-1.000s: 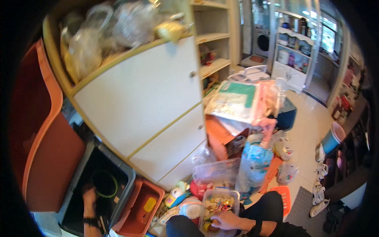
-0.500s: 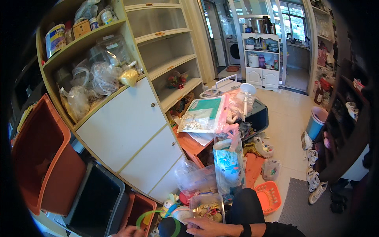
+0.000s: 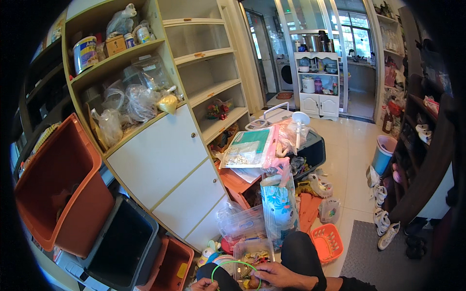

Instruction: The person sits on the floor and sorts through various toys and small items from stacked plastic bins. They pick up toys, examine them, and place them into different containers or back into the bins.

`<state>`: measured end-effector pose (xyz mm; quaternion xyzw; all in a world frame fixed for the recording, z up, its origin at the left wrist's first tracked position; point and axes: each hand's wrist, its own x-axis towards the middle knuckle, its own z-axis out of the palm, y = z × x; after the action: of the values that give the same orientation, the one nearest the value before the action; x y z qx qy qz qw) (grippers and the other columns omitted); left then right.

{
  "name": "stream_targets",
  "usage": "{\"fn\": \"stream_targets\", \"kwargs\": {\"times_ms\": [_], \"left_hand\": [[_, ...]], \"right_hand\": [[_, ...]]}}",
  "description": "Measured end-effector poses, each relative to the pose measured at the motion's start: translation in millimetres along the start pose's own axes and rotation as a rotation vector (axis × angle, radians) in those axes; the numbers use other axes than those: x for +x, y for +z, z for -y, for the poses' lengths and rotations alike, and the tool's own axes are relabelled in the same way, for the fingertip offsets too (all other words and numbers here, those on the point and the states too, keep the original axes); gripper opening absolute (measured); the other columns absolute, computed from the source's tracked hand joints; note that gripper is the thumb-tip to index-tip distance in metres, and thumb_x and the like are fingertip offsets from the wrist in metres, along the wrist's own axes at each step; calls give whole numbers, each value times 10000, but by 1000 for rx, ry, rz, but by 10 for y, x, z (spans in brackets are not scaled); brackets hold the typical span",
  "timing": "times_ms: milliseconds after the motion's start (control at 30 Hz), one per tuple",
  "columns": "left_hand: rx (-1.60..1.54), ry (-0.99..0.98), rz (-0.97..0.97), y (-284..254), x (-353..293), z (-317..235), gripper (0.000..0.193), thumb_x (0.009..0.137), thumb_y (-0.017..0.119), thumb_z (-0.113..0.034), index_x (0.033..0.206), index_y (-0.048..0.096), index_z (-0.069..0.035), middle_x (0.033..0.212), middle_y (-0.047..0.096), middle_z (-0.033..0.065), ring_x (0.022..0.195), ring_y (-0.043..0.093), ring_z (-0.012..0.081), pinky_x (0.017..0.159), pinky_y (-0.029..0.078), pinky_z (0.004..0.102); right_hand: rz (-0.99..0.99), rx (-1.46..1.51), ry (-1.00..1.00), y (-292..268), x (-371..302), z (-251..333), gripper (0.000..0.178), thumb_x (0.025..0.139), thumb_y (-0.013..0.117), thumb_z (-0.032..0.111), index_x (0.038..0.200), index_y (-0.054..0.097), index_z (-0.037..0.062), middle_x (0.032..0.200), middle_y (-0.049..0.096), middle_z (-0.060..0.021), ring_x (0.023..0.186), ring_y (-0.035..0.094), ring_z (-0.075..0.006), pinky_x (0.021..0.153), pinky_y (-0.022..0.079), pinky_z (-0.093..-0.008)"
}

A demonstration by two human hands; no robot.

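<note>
A thin green ring (image 3: pixel 236 262) is held low in front of me, over my knee and the near part of a clear plastic box (image 3: pixel 237 250). My right hand (image 3: pixel 277 275) pinches the ring's right side between thumb and fingers. At the lower edge, my left hand (image 3: pixel 204 284), partly cut off, has its fingers closed on the ring's left side. Small mixed items, brown and yellow, fill the box. Left of it sits a white toy with coloured parts (image 3: pixel 208 253).
Orange-brown bins (image 3: pixel 86 213) and a dark bin (image 3: pixel 145 228) stand at left beside a white-doored cabinet (image 3: pixel 155 160). An orange basket (image 3: pixel 326 242) lies right of my knee. Ahead are a blue patterned bag (image 3: pixel 279 208) and piled goods; shoes (image 3: pixel 382 220) line the right.
The green ring has moved right, from beside the orange-brown bin to over my knee and the clear box. Both hands have shifted right too. The view has turned slightly.
</note>
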<state>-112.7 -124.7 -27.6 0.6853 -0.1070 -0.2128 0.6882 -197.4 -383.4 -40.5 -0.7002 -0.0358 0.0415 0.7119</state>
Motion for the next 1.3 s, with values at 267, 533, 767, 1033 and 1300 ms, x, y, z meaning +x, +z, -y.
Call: {"fn": "stream_targets", "kwargs": {"times_ms": [267,533,767,1033,1300], "left_hand": [[47,-112,28,56,41,72,89,914,566,-89,882,590,-10,622,588,62,508,534,106,483,430,214],[16,-200,9,375,250,171,59,904,593,-84,925,590,-30,646,590,55,529,552,122,487,449,228],[44,-288,101,593,366,156,83,896,602,-69,958,591,-15,695,577,49,543,540,130,503,450,237],[147,-312,104,709,402,106,67,897,600,-75,939,580,-25,715,570,40,553,530,120,507,442,227],[214,-297,74,774,464,22,75,902,591,-86,937,583,-19,715,560,33,562,527,99,500,422,203]], "right_hand": [[-31,-81,-117,-121,51,-183,220,947,509,226,944,584,19,659,535,-50,605,528,-109,559,425,-287],[-85,4,-41,-417,-55,-303,279,902,536,215,1101,578,25,651,553,-124,614,564,-198,584,435,-355],[-72,183,4,-565,-176,-460,295,912,517,192,1142,562,13,695,580,-99,593,582,-173,566,459,-337],[-71,214,-37,-609,-203,-561,215,919,499,156,1054,557,0,683,560,-50,543,530,-134,508,432,-307],[-75,176,-34,-709,-170,-495,189,917,506,169,1027,560,24,669,559,-73,568,555,-157,538,449,-321]]}}
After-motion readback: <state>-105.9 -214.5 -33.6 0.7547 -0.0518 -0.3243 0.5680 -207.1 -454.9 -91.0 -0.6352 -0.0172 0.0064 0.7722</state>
